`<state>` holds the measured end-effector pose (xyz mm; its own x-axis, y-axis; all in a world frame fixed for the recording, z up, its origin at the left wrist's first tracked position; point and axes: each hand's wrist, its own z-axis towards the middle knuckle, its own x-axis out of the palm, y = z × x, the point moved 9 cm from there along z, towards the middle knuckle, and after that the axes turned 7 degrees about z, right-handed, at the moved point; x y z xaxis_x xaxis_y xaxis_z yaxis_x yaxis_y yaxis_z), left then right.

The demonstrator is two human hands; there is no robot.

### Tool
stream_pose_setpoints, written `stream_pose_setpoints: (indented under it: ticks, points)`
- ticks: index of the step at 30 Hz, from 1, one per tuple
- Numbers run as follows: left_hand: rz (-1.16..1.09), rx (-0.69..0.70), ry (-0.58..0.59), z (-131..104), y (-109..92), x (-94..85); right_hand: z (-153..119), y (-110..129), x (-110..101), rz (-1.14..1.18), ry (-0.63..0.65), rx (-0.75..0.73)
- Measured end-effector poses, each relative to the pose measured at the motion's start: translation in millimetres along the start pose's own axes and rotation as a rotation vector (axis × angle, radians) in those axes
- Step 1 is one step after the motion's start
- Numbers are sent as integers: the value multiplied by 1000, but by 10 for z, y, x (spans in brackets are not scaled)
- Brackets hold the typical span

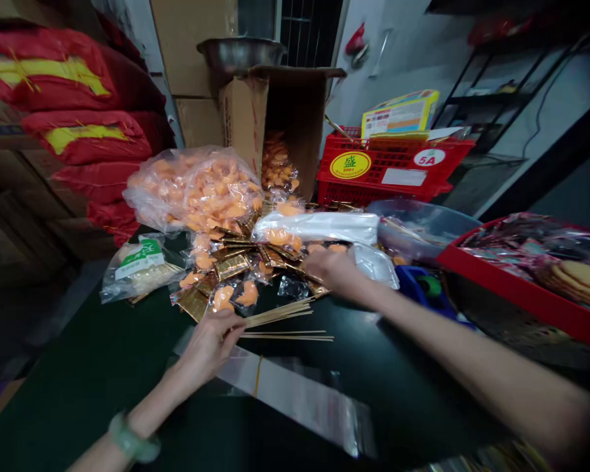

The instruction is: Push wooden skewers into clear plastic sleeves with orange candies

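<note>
My left hand [214, 341] is closed around a bunch of thin wooden sticks [280, 314] that fan out to the right. A few loose sticks [299, 337] lie on the dark green table just below them. Under the left hand, a stack of clear plastic sleeves [299, 393] is bound by a rubber band. My right hand [337, 269] is at the right side of the pile, by the gold-wrapped packets [233, 265]; motion blur hides what its fingers do. Orange pieces in clear wrappers [248, 293] lie between the hands and the packets.
A big plastic bag of orange pieces [196, 190] and an open carton [246, 118] stand behind. White plastic film [319, 226] lies across the pile. Red baskets [398, 164], a clear bowl [423, 226] and a red box [516, 288] are right. A bag of sticks [140, 269] lies left.
</note>
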<state>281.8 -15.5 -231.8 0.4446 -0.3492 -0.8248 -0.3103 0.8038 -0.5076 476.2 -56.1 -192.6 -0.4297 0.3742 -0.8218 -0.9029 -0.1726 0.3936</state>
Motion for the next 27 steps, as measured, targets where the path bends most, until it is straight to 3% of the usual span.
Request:
stream_pose_setpoints:
  ticks: [2, 4, 6, 8, 14, 19, 24, 27]
  points:
    - [74, 34, 33, 63, -47, 128, -86, 365, 667, -60, 188, -57]
    - [114, 50, 63, 74, -91, 199, -147, 553, 1109, -136, 298, -65]
    - [122, 51, 72, 37, -121, 187, -160, 587, 1310, -198, 362, -59]
    - [105, 28, 62, -31, -110, 115, -148, 541, 1335, -235, 400, -55]
    - [-4, -55, -20, -251, 64, -151, -122, 443, 1026, -226, 347, -26]
    - [-109, -112, -86, -277, 123, -230, -1, 467, 487, -93, 75, 36]
    - [-318, -170, -141, 23, 25, -36, -55, 316, -209, 127, -253, 153]
    - [-380, -153, -94, 316, -157, 248, -272, 149, -323, 293, -318, 241]
